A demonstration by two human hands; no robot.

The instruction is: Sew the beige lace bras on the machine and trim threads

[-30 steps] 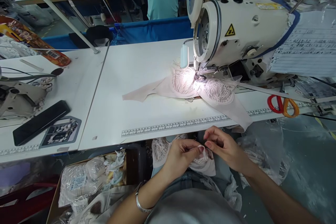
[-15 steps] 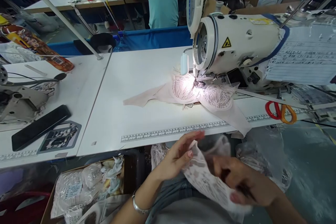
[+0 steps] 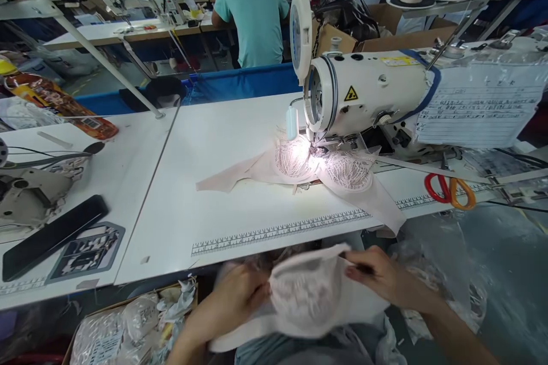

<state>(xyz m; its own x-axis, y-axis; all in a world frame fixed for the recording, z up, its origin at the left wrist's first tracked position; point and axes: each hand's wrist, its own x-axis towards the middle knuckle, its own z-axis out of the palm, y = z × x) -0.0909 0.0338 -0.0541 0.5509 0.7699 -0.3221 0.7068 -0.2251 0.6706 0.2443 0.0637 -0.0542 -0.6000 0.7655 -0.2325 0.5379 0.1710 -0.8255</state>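
Observation:
Over my lap, below the table's front edge, I hold a pale pink bra piece (image 3: 306, 291) with a moulded cup and lace-like pattern. My left hand (image 3: 237, 296) is closed on its left side, somewhat smeared by motion. At the upper right corner my right hand (image 3: 381, 274) pinches the fabric; a small dark thing shows by its fingers, too blurred to name. Another pale pink bra (image 3: 346, 174) lies on the table under the needle of the lit sewing machine (image 3: 355, 91), its wings spread to both sides.
Scissors (image 3: 449, 189) with red and orange handles lie right of the machine. A black phone (image 3: 55, 234), a bottle (image 3: 60, 104) and another machine (image 3: 34, 194) are on the left. A box of plastic-wrapped bundles (image 3: 124, 325) stands below. A person (image 3: 250, 11) sits ahead.
My hands have drawn apart, spreading the crumpled piece so its cup shows. My left hand, formerly half-open, has closed on the fabric and moved left. The camera view has tilted up.

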